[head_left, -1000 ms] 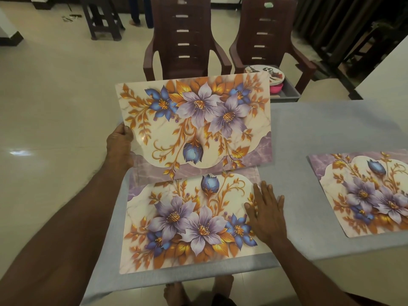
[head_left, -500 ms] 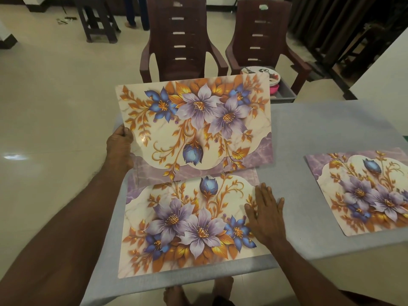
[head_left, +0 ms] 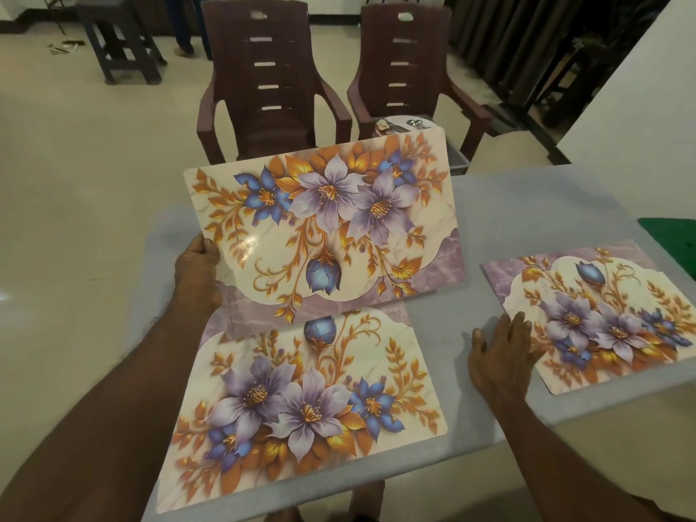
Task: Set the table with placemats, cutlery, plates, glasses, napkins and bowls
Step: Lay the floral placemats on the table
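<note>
Head view, raised placemat (head_left: pixel 324 224) hiding chair tray (head_left: pixel 457 154), forearms cropped

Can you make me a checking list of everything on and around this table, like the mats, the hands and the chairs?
Surface: grey table, bare toward the far right.
Job's things: near placemat flat at the front edge; right placemat flat; held placemat raised and tilted.
Clutter: green object at the right edge, unclear.
Hands: left hand grips the held placemat's left edge; right hand flat, fingers on the right placemat's edge.
Cables: nothing seen.
Surroundings: two brown chairs; tray of dishes on the right one; dark stool.
</note>
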